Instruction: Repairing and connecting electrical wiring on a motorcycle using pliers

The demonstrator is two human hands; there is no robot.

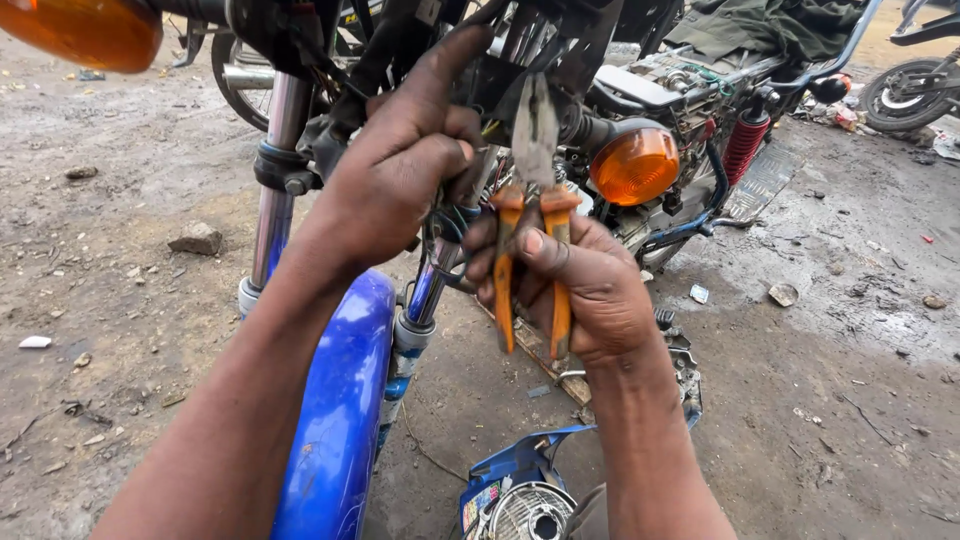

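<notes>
Pliers point upward at the wires below the headstock, beside the orange indicator. Right hand is closed round their orange handles. Left hand pinches the wires. Jaw tips are hard to make out against clutter.

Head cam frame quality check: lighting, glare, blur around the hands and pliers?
Head view: flat, soft daylight, no hard shadows. Right hand and orange-handled pliers are sharp; left hand too. Orange indicator lamp shows slight sheen, no blown glare. Top-left indicator is close and blurred. Wide-angle bending shows at the edges.
</notes>
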